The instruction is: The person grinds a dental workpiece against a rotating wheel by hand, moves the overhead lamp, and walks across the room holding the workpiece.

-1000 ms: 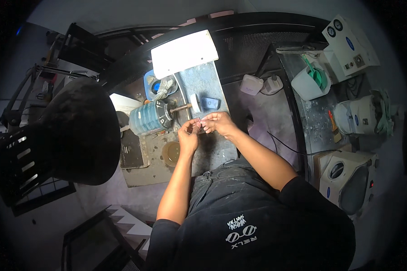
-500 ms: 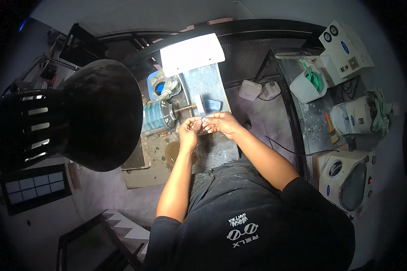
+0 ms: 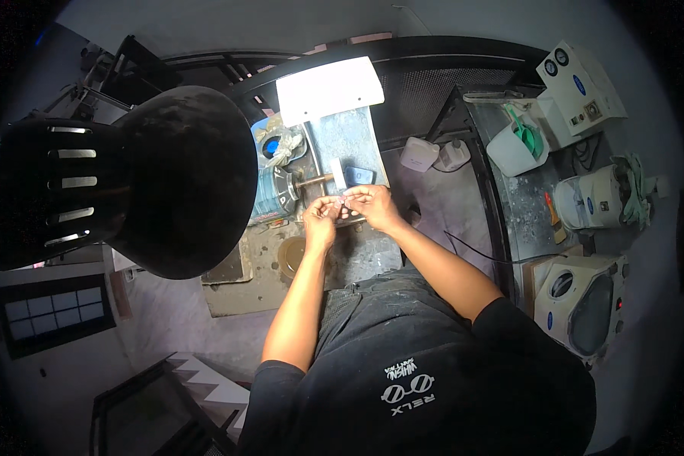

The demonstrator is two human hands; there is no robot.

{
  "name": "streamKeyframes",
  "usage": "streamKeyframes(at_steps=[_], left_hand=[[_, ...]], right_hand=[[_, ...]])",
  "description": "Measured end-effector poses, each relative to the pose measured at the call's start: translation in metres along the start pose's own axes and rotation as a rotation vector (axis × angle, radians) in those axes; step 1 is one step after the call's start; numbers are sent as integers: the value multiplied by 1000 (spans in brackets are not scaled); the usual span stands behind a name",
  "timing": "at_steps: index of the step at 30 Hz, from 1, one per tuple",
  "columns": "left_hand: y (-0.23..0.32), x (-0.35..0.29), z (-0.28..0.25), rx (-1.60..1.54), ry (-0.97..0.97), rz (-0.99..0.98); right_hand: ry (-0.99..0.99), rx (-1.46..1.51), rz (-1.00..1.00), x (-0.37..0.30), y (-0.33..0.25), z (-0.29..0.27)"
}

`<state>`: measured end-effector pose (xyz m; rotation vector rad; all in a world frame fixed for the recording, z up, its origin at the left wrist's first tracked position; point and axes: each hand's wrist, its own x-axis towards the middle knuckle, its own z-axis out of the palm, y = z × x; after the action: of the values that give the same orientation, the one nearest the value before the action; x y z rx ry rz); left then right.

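Observation:
My left hand (image 3: pixel 323 216) and my right hand (image 3: pixel 369 206) meet in front of a bench motor, fingertips pinched around one small pale pinkish piece (image 3: pixel 342 201). Fingers cover most of the piece, so its kind does not show. Just beyond them a white polishing wheel (image 3: pixel 338 174) sits on the shaft of the teal bench motor (image 3: pixel 278 190). The piece is close to the wheel's near edge; whether they touch I cannot tell. To the right of the wheel lies a small blue tray (image 3: pixel 359 176).
A large black lamp (image 3: pixel 182 182) fills the left side. Behind the wheel stands a bright white hood panel (image 3: pixel 330 90), with a blue container (image 3: pixel 270 144) to its left. Along the right are a white tub with a green scoop (image 3: pixel 520 144) and beige machines (image 3: pixel 577 296).
Both hands have risen slightly toward the wheel, still pinching the small piece. The lamp appears shifted and larger as my view moves a little.

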<state>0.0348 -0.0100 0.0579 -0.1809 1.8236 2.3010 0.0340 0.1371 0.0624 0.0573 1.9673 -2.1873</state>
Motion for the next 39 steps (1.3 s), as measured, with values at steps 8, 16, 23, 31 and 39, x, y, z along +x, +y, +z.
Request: streamKeyframes(at_steps=[8,16,23,31,39], left_hand=[[-11,5,7,9,58,61],[-51,33,-4,-71,232,-12],[-35,37,20,-166,319,-177],[-42,44,27,-330,427,-248],[-47,47,39,-338,519,-291]], right_hand=[[33,-1,60,5,7,-1],[68,-69,52,25,30,7],[180,-96,207,37,36,2],[226,-64,242,44,32,1],[216,-91,272,48,30,-7]])
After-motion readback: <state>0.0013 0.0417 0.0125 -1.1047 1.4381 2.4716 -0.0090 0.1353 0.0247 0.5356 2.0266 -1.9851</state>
